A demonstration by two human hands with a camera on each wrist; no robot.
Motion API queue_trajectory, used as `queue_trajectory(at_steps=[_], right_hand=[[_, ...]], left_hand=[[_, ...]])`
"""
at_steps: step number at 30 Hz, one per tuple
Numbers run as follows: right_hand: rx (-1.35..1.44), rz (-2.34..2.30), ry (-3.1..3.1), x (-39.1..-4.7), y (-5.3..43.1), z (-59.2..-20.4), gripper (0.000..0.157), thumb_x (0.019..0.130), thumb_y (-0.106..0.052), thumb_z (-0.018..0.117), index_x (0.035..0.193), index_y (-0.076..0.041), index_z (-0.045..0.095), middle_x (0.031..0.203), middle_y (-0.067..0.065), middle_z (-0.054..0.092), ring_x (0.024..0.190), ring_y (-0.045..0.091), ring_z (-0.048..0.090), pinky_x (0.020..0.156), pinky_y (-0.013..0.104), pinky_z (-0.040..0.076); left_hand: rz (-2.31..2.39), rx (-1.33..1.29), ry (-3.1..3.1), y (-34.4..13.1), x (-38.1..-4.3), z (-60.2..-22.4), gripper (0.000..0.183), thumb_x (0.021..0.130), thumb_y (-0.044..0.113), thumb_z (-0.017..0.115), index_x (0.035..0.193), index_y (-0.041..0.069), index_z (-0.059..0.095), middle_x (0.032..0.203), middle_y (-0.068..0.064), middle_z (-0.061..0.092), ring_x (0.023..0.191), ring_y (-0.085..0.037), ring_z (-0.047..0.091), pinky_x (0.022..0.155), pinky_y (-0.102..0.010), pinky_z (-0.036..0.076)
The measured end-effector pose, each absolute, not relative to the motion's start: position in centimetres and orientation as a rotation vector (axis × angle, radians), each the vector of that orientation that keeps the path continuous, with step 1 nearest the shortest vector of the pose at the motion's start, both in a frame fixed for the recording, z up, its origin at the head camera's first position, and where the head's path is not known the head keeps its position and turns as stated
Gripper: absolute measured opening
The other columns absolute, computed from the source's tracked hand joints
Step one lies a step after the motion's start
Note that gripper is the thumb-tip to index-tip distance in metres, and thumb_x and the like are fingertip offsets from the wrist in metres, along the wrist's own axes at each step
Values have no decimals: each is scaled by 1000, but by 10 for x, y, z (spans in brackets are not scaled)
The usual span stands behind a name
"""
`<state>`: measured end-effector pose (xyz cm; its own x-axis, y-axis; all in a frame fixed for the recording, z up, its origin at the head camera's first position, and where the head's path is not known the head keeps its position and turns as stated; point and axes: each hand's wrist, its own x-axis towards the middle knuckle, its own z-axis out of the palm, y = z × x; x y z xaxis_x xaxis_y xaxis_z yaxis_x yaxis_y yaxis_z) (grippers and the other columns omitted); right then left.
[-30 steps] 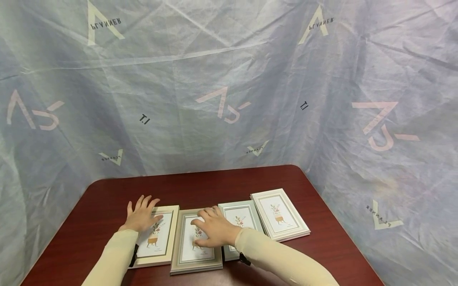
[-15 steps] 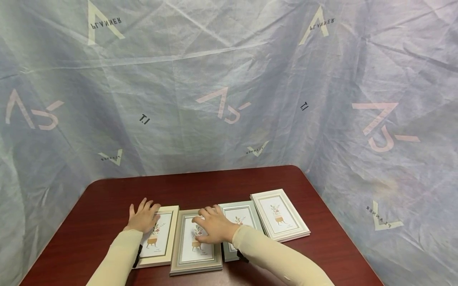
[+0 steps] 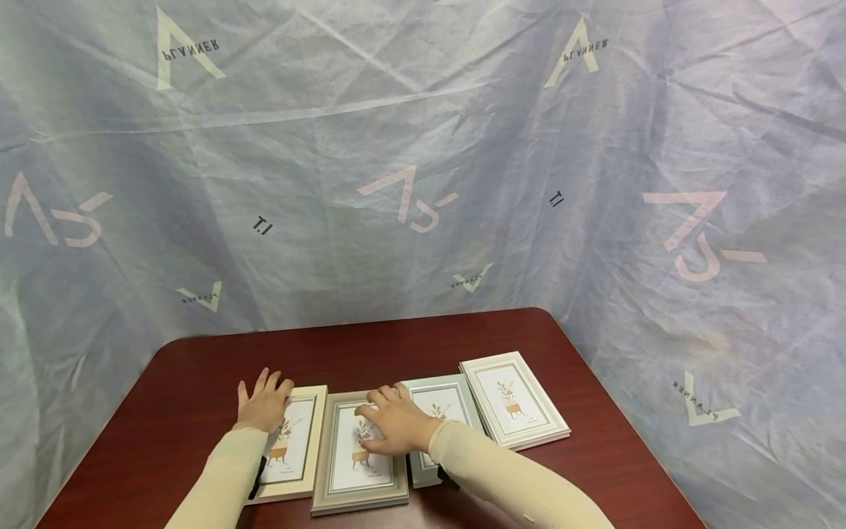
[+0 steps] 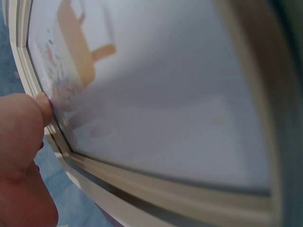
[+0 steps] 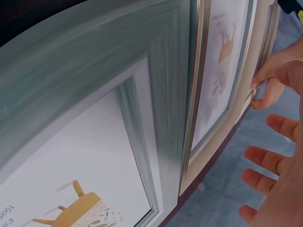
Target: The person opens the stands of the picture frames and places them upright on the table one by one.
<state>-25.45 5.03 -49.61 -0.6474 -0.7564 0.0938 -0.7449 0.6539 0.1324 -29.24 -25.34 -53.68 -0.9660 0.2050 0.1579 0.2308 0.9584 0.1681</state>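
Observation:
Four-sided picture frames lie face up in a row, each with a print of a potted plant. My left hand [image 3: 263,408] is at the far left corner of the cream picture frame [image 3: 316,441]. Its thumb [image 4: 45,106] presses the rim, and fingers curl at the outer edge in the right wrist view. My right hand [image 3: 399,422] is over the taupe picture frame [image 3: 360,507], fingers spread and loosely bent. In the right wrist view those fingers [image 5: 265,158] stand apart from the frames. The right forearm partly covers the grey-green picture frame [image 5: 170,94].
A white picture frame [image 3: 555,426], turned at an angle, lies at the right end of the row, against the grey-green one. The dark red table [image 3: 370,345] has rounded far corners. Grey printed cloth [image 3: 370,117] hangs behind and beside it.
My left hand has shifted slightly right, and its spread fingers and thumb have drawn in on the cream picture frame's edge. The right hand stays nearly in place. The head view has tilted slightly.

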Motion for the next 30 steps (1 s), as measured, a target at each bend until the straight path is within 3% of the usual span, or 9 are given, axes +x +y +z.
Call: queue_trajectory(at_steps=[8, 15, 30], right_hand=[[1218, -95, -2709, -257, 55, -489, 50, 93, -54, 59, 136, -29, 54, 131, -1, 50, 124, 18, 44, 102, 46, 33], [1201, -33, -2688, -259, 65, -481, 52, 91, -55, 60, 135, -27, 54, 129, -1, 49, 122, 18, 43, 101, 49, 32], [1139, 137, -2732, -254, 101, -457, 51, 95, -48, 61, 139, -24, 52, 134, 2, 48, 127, 21, 42, 106, 50, 26]], left_hand=[[-267, -389, -2898, -258, -290, -535, 24, 97, 9, 60, 120, 6, 57, 135, -24, 48, 137, -50, 31, 101, -77, 14], [-248, -439, -2889, -262, -286, -521, 32, 99, 14, 58, 129, 5, 55, 137, -22, 49, 136, -48, 34, 102, -75, 14], [-141, -525, -2744, -275, -270, -497, 38, 99, 20, 59, 134, 5, 55, 126, -17, 60, 119, -44, 51, 102, -68, 22]])
